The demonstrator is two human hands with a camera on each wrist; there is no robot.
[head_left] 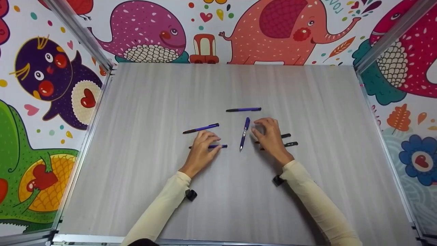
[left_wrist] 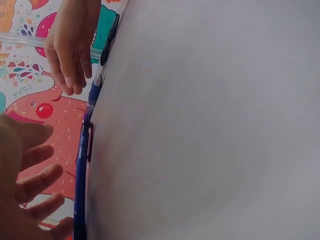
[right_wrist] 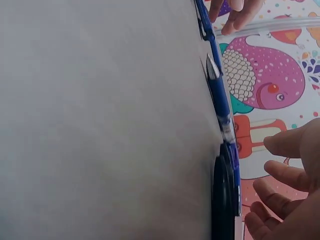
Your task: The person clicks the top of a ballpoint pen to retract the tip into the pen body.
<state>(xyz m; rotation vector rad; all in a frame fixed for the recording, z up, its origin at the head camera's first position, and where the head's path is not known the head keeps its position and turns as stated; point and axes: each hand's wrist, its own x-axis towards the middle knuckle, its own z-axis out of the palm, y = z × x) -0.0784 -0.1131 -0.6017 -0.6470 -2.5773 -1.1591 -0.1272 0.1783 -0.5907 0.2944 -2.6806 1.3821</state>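
left hand [head_left: 200, 150] loose, hovering over a blue pen [head_left: 222, 146] — right hand [head_left: 272, 138], fingers relaxed too, hangs above two dark pens [head_left: 292, 144]!

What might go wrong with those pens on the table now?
In the head view, the left hand partly covers a blue pen, so a finger might nudge it. The right hand partly hides two dark pens, so it might bump both. The silver-tipped pen lies between the hands; they might collide if both reach for it.
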